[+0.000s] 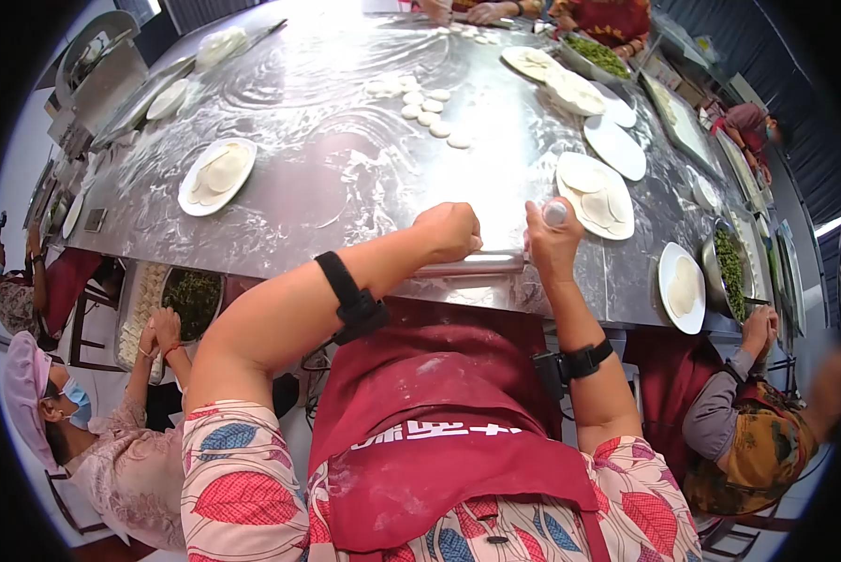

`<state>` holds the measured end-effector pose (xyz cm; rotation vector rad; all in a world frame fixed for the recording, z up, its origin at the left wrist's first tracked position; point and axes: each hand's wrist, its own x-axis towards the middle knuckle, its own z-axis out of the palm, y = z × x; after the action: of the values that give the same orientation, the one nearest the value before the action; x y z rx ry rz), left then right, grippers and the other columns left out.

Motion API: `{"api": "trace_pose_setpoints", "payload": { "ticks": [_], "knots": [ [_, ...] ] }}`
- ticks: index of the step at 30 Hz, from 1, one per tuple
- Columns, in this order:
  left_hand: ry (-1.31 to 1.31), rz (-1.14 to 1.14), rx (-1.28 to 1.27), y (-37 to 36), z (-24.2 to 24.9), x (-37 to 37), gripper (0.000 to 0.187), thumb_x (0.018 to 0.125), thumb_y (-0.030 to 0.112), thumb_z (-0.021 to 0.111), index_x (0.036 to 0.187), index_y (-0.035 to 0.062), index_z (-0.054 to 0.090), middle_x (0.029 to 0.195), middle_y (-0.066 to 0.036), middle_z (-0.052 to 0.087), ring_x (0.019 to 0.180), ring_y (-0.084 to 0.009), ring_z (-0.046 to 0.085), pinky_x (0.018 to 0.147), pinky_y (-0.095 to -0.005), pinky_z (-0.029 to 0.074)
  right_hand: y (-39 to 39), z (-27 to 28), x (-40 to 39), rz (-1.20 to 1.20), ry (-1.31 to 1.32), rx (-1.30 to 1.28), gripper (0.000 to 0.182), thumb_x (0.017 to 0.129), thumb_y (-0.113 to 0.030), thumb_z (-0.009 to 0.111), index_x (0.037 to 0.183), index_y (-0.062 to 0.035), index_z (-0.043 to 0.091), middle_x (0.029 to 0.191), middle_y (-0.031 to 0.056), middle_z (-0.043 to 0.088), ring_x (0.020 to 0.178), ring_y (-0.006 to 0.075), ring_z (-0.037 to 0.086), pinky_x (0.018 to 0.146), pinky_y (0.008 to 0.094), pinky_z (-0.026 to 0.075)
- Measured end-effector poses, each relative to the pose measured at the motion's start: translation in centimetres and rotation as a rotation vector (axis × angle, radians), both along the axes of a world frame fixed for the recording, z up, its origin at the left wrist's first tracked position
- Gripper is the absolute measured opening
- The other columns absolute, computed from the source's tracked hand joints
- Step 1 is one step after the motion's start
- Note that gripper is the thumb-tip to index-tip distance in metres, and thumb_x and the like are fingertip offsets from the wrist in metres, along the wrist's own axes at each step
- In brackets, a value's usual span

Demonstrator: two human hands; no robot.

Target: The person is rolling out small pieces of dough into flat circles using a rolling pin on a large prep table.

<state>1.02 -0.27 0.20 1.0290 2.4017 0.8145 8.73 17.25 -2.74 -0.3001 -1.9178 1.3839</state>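
Note:
My left hand (pixel 450 230) is closed and pressing down on a rolling pin (pixel 491 261) that lies across the near edge of the steel table (pixel 346 178). My right hand (pixel 552 242) grips the pin's right end, its rounded tip showing above my fist. I wear a red apron and black wrist bands. Small dough pieces (pixel 427 105) lie in a loose cluster on the floured middle of the table. A white plate (pixel 595 195) of rolled wrappers sits just right of my right hand.
More plates of wrappers sit at the left (pixel 217 175), the right edge (pixel 682 287) and far right (pixel 614 147). Metal bowls of green filling (pixel 729 269) (pixel 193 300) stand beside seated people folding dumplings at both sides. Other people's hands work at the far end.

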Motion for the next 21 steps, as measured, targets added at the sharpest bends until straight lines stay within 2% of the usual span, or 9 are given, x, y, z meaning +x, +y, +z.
{"api": "trace_pose_setpoints", "payload": {
  "ticks": [3,6,9,13,14,17,18,21],
  "knots": [
    [-0.008,-0.141,0.078,-0.6,-0.8,-0.6,0.018,0.075,0.015,0.067,0.088,0.0036,0.072,0.078,-0.018,0.068,0.078,-0.0293,0.067,0.072,-0.0374,0.051,-1.0,1.1,2.4,0.009,-0.042,-0.075,0.022,0.08,-0.001,0.068,0.072,-0.0044,0.048,0.055,0.0009,0.051,0.044,0.0083,0.049,0.039,0.0261,0.037],
    [0.101,0.011,0.021,-1.4,-1.4,0.1,0.017,0.074,0.013,0.067,0.088,0.0041,0.072,0.078,-0.016,0.069,0.079,-0.0273,0.067,0.074,-0.0362,0.051,-2.2,1.4,5.8,0.014,-0.05,-0.109,0.022,0.08,-0.001,0.068,0.072,-0.0042,0.048,0.055,0.0009,0.051,0.043,0.0085,0.049,0.039,0.0258,0.037],
    [-0.219,0.162,0.064,-2.2,-1.1,0.5,0.017,0.074,0.014,0.067,0.087,0.0044,0.072,0.079,-0.015,0.069,0.08,-0.0274,0.067,0.074,-0.0362,0.051,-2.6,1.2,6.5,0.014,-0.03,-0.112,0.021,0.08,-0.001,0.068,0.073,-0.0038,0.048,0.055,0.0009,0.052,0.044,0.0083,0.049,0.04,0.026,0.037],
    [0.023,0.079,-0.031,-0.6,-0.6,0.5,0.016,0.076,0.015,0.067,0.085,0.0037,0.072,0.076,-0.016,0.067,0.077,-0.0292,0.066,0.072,-0.0372,0.05,-0.2,-0.1,0.6,-0.032,0.003,-0.009,0.021,0.079,-0.003,0.069,0.073,-0.003,0.049,0.056,0.0011,0.051,0.047,0.0082,0.048,0.043,0.0268,0.038],
    [0.001,0.044,-0.061,-0.5,0.3,0.3,0.015,0.077,0.015,0.067,0.086,0.0038,0.071,0.078,-0.015,0.068,0.078,-0.0282,0.066,0.071,-0.0375,0.05,0.6,-0.8,-0.3,-0.022,-0.014,0.062,0.021,0.078,-0.003,0.07,0.073,-0.0029,0.049,0.056,0.0014,0.051,0.048,0.0083,0.049,0.044,0.0268,0.039],
    [-0.022,-0.086,0.048,0.0,-1.2,-0.5,0.016,0.077,0.016,0.067,0.087,0.0042,0.07,0.08,-0.015,0.068,0.078,-0.0278,0.065,0.07,-0.0379,0.05,-0.2,0.1,1.3,-0.005,-0.052,-0.024,0.021,0.078,-0.003,0.07,0.073,-0.0036,0.049,0.056,0.0012,0.051,0.047,0.0084,0.048,0.043,0.0268,0.038],
    [-0.044,-0.114,0.016,-0.4,-0.6,-0.3,0.014,0.076,0.013,0.066,0.086,0.0032,0.069,0.081,-0.014,0.068,0.079,-0.0272,0.065,0.07,-0.0371,0.05,-1.0,1.0,2.8,-0.002,-0.061,-0.069,0.021,0.078,-0.003,0.07,0.072,-0.0041,0.049,0.055,0.001,0.05,0.045,0.0086,0.048,0.042,0.0267,0.038],
    [0.029,-0.039,0.024,-1.1,-1.2,-0.5,0.013,0.075,0.009,0.064,0.084,0.002,0.069,0.081,-0.014,0.068,0.076,-0.0254,0.065,0.069,-0.0355,0.05,-2.1,1.0,6.4,0.018,-0.045,-0.115,0.021,0.078,-0.002,0.069,0.073,-0.0045,0.05,0.055,0.0013,0.051,0.044,0.0085,0.048,0.041,0.0268,0.037]
  ]
}}
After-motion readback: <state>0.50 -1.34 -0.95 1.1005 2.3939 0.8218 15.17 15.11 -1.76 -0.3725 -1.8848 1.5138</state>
